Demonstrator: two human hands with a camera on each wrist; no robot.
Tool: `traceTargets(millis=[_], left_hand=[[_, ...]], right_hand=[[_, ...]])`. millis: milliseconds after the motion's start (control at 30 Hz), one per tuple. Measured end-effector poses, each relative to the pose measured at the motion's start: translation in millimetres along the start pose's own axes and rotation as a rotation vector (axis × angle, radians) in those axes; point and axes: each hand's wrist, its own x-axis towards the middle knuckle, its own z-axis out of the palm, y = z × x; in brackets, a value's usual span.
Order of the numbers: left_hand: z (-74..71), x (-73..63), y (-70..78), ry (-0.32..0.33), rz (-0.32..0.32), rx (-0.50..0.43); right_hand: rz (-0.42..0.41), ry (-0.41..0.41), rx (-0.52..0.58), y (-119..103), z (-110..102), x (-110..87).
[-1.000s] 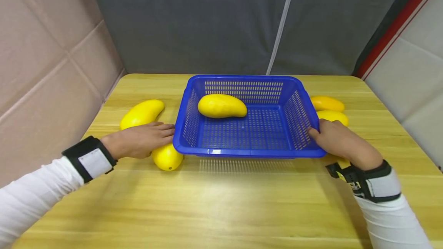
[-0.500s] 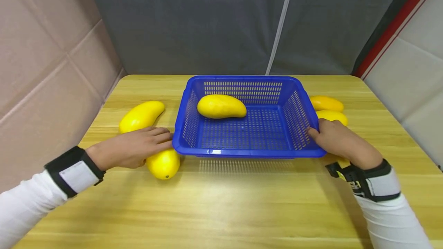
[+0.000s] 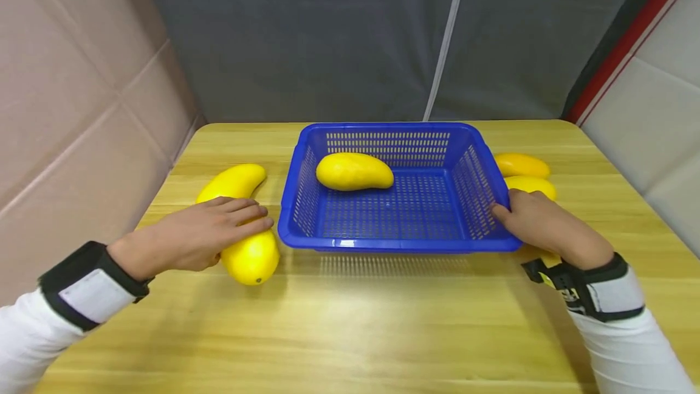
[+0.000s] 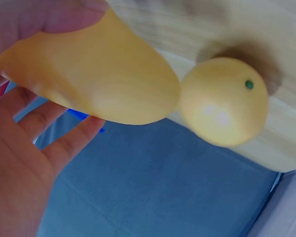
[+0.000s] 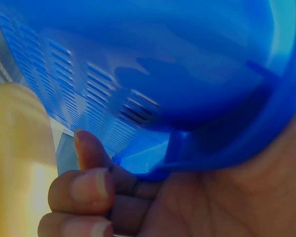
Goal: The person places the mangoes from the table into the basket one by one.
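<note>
My left hand lies over a yellow mango left of the basket. In the left wrist view its thumb and fingers hold this mango from opposite sides. Just behind it is a second mango, whose round end shows there too. My right hand grips the right rim of a blue perforated plastic basket, thumb over the inside edge. The right wrist view shows fingers curled under the rim of the basket. Inside the basket, toward its left, lies one mango.
Two more mangoes, a rear one and a nearer one, lie right of the basket by my right hand. All stands on a wooden table. A grey curtain hangs behind it, with pale padded walls on both sides.
My left hand has moved slightly left and toward me, away from the basket's left rim, and the mango under it has shifted the same way. The right hand keeps its grip on the basket.
</note>
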Motion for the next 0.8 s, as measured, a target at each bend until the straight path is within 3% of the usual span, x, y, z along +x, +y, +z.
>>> traceTargets(millis=[367, 800], left_hand=[[-27.5, -3.8, -10.2, -0.014, -0.058, 0.058], [-56.2, 17.8, -27.3, 0.048, -0.131, 0.211]], right_hand=[[0.024, -0.019, 0.002, 0, -1, 1.3], [0.029, -0.027, 0.000, -1, -1, 1.3]])
